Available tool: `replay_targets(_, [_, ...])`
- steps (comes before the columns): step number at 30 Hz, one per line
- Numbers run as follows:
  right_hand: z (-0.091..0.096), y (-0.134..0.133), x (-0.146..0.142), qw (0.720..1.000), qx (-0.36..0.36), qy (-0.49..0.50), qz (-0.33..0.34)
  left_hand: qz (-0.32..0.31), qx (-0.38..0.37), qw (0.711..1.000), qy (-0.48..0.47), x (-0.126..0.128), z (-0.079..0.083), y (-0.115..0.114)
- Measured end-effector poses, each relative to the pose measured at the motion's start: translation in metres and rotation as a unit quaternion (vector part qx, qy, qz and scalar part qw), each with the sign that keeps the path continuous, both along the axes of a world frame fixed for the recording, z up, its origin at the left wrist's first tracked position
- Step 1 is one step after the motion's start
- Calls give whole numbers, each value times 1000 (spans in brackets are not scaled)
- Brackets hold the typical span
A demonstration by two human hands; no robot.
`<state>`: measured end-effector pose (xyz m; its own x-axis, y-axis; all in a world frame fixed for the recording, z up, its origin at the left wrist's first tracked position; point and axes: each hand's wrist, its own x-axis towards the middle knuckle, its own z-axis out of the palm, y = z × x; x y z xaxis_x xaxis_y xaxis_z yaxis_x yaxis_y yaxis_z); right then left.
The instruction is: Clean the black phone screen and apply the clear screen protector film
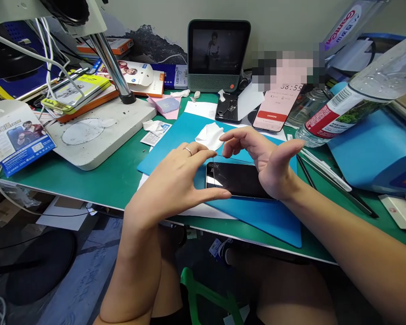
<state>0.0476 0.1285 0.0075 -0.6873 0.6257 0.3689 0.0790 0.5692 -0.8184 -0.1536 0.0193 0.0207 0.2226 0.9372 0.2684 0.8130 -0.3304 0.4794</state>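
A black phone [237, 178] lies face up on a blue mat [267, 216] near the table's front edge. Just above it sits a clear screen protector [235, 159], seen only as a thin glinting outline. My left hand [176, 180], with a ring on one finger, spans the protector's left end between thumb and fingertips. My right hand [267, 162] curls over the right end, its fingers pinching the far edge and its wrist resting by the phone. Both hands hold the sheet by its edges.
A white wipe [209, 135] lies behind the phone. Further back are a lit phone [275, 110], a small screen device [218, 54] and a tipped water bottle [352, 101]. A white stand base [98, 131] and boxes [18, 135] crowd the left. Thin tools [334, 185] lie at right.
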Motion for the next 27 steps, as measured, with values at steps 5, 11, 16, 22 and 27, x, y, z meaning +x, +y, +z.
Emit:
replay_targets(5, [4,-5,2,1000,0,-1,15,15,-15,1000,9,1,7,0])
replay_targets(11, [22,1,15,998,16,-56,-9,34,-29,999,4,5,7,1])
replay_targets(16, [44,26,45,983,34,-181,8,56,-47,997,12,6,6,5])
replay_targets(22, [39,45,82,975,21,-215,51,74,-96,992,22,8,3,7])
replay_targets(27, [29,44,91,975,103,-184,73,73,-98,992,17,12,2,10])
